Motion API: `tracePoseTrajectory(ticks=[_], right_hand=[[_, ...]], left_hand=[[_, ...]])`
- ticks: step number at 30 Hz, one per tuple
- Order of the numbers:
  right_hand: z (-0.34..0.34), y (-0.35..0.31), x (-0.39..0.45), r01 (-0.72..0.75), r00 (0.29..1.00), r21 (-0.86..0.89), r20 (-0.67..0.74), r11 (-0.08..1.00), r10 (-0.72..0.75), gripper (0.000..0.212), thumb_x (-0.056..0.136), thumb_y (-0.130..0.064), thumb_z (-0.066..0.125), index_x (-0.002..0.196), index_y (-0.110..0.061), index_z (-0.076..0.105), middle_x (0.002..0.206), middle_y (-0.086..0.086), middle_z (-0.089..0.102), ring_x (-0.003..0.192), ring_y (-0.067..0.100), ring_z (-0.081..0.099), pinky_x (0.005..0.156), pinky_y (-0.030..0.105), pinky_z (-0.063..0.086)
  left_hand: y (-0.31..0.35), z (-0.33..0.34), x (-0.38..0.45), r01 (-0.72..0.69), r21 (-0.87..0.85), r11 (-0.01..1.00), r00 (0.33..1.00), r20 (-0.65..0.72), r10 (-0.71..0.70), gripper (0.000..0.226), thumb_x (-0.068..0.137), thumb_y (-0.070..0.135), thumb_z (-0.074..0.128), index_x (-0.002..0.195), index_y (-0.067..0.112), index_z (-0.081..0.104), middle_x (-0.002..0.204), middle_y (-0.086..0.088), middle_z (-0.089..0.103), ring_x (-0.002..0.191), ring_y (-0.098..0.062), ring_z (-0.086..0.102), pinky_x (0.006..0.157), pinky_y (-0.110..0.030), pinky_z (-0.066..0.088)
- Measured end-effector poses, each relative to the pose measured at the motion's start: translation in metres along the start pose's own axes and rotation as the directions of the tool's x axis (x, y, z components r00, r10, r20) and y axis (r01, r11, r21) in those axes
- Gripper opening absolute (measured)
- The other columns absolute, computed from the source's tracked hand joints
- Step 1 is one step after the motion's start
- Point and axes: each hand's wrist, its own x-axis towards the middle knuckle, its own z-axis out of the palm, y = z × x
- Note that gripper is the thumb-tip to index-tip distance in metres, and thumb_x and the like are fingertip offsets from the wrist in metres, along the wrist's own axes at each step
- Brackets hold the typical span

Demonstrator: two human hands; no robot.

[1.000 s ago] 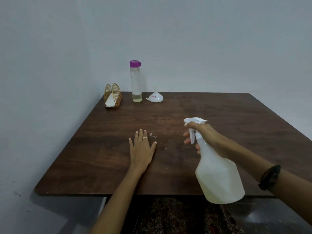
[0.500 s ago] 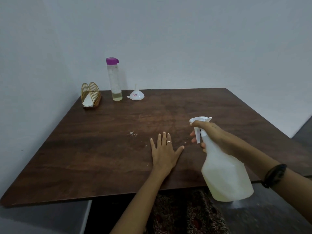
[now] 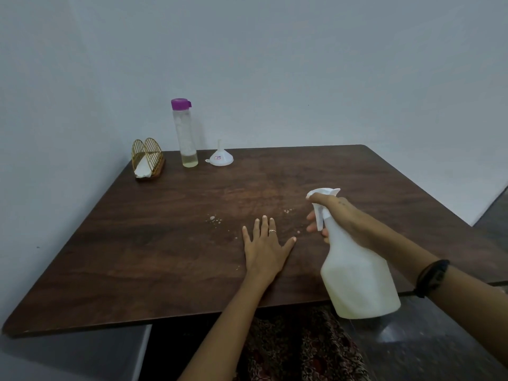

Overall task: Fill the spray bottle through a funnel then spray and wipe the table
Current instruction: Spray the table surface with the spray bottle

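Observation:
My right hand [image 3: 339, 220] grips the neck of a white spray bottle [image 3: 357, 281], held in the air over the table's near edge, nozzle aimed left, fingers at the trigger. My left hand [image 3: 265, 250] lies flat on the dark wooden table [image 3: 165, 243], fingers spread, just left of the bottle. Small wet droplets [image 3: 214, 220] dot the wood ahead of it. A white funnel [image 3: 220, 158] sits upside down at the back. Beside it stands a tall clear bottle [image 3: 185, 133] with a purple cap and a little liquid at its bottom.
A gold wire napkin holder [image 3: 147, 160] with a white napkin stands at the table's back left corner, close to the wall. The wall runs along the left and back. Patterned fabric [image 3: 302, 350] shows below the near edge.
My left hand slid to the right across the table, away from the droplets. The view shifted to the right. The spray bottle stayed in my right hand at about the same place.

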Motion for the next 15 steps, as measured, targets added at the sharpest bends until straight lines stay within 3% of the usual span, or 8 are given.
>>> tracePoseTrajectory(ticks=[7, 9, 11, 13, 15], right_hand=[[-0.001, -0.015, 0.001, 0.176, 0.984, 0.019, -0.038, 0.984, -0.175, 0.038, 0.086, -0.045, 0.052, 0.088, -0.01, 0.066, 0.084, 0.016, 0.072, 0.052, 0.016, 0.06, 0.052, 0.026, 0.047], [0.002, -0.021, 0.0, 0.248, 0.968, 0.047, -0.054, 0.968, -0.245, 0.037, 0.086, -0.044, 0.053, 0.088, -0.01, 0.067, 0.083, 0.018, 0.071, 0.05, 0.018, 0.06, 0.051, 0.027, 0.047], [0.007, -0.026, -0.001, 0.331, 0.943, 0.059, -0.052, 0.942, -0.328, 0.039, 0.087, -0.043, 0.053, 0.089, -0.007, 0.067, 0.087, 0.018, 0.071, 0.049, 0.018, 0.061, 0.052, 0.026, 0.048], [0.013, -0.033, -0.003, 0.428, 0.904, 0.038, -0.039, 0.903, -0.426, 0.045, 0.089, -0.043, 0.051, 0.081, -0.001, 0.067, 0.097, 0.012, 0.071, 0.05, 0.018, 0.062, 0.054, 0.026, 0.049], [0.018, -0.04, -0.002, 0.495, 0.869, 0.075, -0.021, 0.866, -0.495, 0.037, 0.09, -0.042, 0.052, 0.082, -0.011, 0.071, 0.104, 0.01, 0.07, 0.052, 0.018, 0.063, 0.059, 0.028, 0.051]], left_hand=[[-0.001, -0.005, 0.003, 0.02, -0.006, 1.0, 0.996, 0.085, -0.019, 0.077, 0.091, 0.061, 0.026, 0.149, 0.014, 0.007, 0.158, -0.003, 0.001, 0.146, -0.017, -0.005, 0.115, -0.045, -0.01], [-0.003, -0.01, 0.006, 0.034, -0.076, 0.997, 0.989, 0.144, -0.023, 0.076, 0.091, 0.061, 0.028, 0.149, 0.015, 0.011, 0.158, -0.002, 0.003, 0.146, -0.016, -0.004, 0.115, -0.045, -0.01], [-0.004, -0.02, 0.005, 0.077, -0.253, 0.964, 0.979, 0.204, -0.025, 0.072, 0.091, 0.063, 0.024, 0.148, 0.018, 0.021, 0.158, -0.001, 0.01, 0.146, -0.015, -0.001, 0.115, -0.045, -0.011], [-0.004, -0.038, -0.002, 0.121, -0.55, 0.826, 0.972, 0.235, 0.014, 0.063, 0.091, 0.062, 0.023, 0.143, 0.026, 0.032, 0.155, 0.004, 0.022, 0.145, -0.014, 0.007, 0.117, -0.044, -0.01], [-0.007, -0.056, -0.013, 0.152, -0.817, 0.556, 0.967, 0.24, 0.088, 0.054, 0.09, 0.062, 0.03, 0.136, 0.034, 0.04, 0.148, 0.008, 0.033, 0.14, -0.01, 0.02, 0.117, -0.038, 0.003]])
